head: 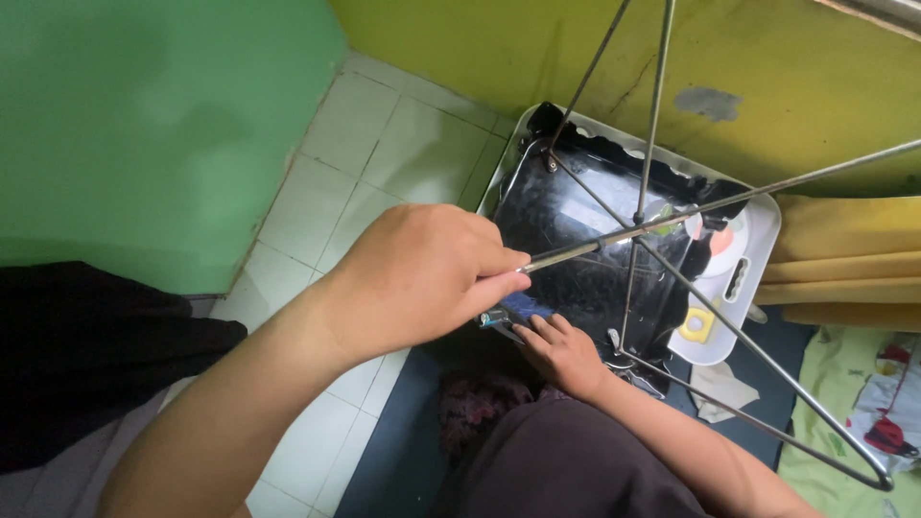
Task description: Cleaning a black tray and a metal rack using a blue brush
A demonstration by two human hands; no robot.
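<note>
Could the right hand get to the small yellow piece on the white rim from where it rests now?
Probably yes. The right hand lies on the black underside, and the yellow piece sits close by; only thin metal legs cross between, with open gaps.

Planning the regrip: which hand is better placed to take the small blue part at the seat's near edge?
Likely the right hand: its fingers already rest on the blue part. The left hand is closed around the metal leg.

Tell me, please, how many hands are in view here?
2. The left hand is at the middle of the picture, gripping the end of a metal rod. The right hand is just below it, resting on the black underside of the upturned chair seat.
</note>
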